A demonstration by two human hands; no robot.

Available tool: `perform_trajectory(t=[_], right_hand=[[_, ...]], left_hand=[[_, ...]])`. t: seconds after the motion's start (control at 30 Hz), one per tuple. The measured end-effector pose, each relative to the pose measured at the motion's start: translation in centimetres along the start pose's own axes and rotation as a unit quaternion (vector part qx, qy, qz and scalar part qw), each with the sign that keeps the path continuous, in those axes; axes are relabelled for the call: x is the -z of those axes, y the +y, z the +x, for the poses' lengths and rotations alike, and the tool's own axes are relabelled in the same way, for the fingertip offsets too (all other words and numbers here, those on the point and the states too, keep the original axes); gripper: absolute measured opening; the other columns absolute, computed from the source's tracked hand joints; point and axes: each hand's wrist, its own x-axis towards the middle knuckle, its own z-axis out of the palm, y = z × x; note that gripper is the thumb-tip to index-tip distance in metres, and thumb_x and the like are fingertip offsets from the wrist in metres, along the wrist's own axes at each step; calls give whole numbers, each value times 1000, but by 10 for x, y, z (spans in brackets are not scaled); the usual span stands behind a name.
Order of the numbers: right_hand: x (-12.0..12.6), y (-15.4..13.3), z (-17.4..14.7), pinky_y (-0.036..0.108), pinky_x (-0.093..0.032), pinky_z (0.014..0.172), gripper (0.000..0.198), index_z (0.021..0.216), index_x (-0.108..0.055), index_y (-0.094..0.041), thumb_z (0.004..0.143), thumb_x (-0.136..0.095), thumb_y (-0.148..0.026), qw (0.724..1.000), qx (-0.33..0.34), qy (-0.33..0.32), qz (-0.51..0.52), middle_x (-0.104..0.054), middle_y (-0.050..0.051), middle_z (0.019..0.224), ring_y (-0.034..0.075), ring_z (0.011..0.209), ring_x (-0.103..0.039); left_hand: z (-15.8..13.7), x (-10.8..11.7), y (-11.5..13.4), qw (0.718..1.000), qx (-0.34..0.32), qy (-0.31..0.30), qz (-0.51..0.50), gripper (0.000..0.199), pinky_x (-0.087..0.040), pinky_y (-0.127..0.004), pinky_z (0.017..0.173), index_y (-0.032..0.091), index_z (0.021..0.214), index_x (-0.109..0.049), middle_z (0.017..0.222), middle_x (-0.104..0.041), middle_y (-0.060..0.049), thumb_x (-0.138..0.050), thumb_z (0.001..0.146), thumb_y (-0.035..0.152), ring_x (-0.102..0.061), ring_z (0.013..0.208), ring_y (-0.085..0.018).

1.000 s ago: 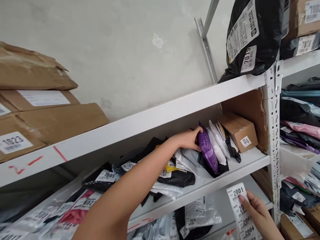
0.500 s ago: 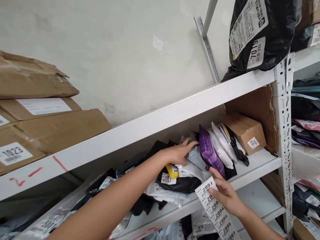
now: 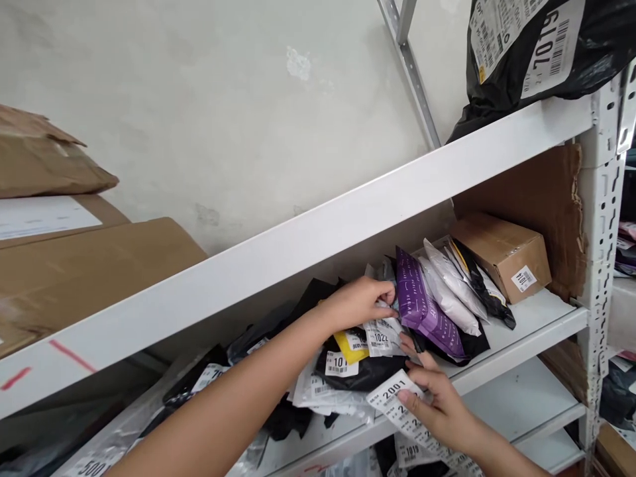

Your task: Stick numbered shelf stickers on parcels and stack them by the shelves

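Left hand [image 3: 362, 299] curled nearly closed, finger and thumb on the upper edge of a whitish plastic packet [image 3: 383, 339] labelled 1022; packet sits midway along the shelf [image 3: 539, 321], among other parcels. Right hand [image 3: 440, 401] partly closed, thumb pressing a long white paper label strip [image 3: 392, 392], top label 2001; its fingertips near the packet's lower right. Tight quarters: purple printed plastic packet [image 3: 415, 301] leaning just right of the left hand, white padded packets [image 3: 454, 291] beyond, then brown cardboard box [image 3: 511, 248], label 1014. Bright yellow packet [image 3: 349, 348] and black plastic packet [image 3: 380, 368] crowd below. White metal beam [image 3: 298, 245] crosses above both hands; left forearm [image 3: 238, 391] hides part of the parcels at left. Bulky black plastic bag [image 3: 596, 53], 7019, on the upper level.
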Motion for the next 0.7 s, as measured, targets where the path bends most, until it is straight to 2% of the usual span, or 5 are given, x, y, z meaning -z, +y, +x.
perform_trajectory(t=[0.17,0.27,0.37,0.57,0.7], right_hand=[[5,-1,4,30,-47,82,37,77,-70,-22,88,-61,-56,998,-28,50,6,-57,3,81,20,82,-55],[1,-1,7,29,-46,74,39,75,-70,-21,85,-63,-58,994,-56,61,66,-56,3,78,18,75,-54],[-12,-1,16,29,-45,66,43,83,-70,-20,76,-71,-63,975,-122,49,180,-62,2,74,17,68,-55],[-44,6,47,28,-45,62,52,84,-65,-22,60,-82,-65,934,-182,88,293,-67,-1,68,17,61,-59],[-50,14,53,33,-48,69,58,91,-67,-24,53,-85,-63,920,-212,153,291,-69,0,71,23,73,-66]], left_hand=[[-16,4,-28,992,25,-106,-59,43,-43,-25,69,19,87,-74,86,-74,-3,-39,95,44,-64,77,-17],[-19,-2,-44,991,-28,-128,-34,28,-45,-25,82,23,103,-73,108,-72,-3,-51,87,28,-65,94,-19],[-14,-8,-51,988,-71,-138,-25,38,-47,-25,85,24,113,-69,123,-61,-5,-59,77,22,-64,93,-18],[-11,-17,-54,988,-69,-138,-14,79,-48,-24,75,22,135,-50,99,-59,-2,-71,58,15,-60,86,-18],[-18,-22,-56,986,-92,-131,-37,53,-47,-24,75,19,109,-64,90,-62,0,-68,57,11,-61,85,-18]])
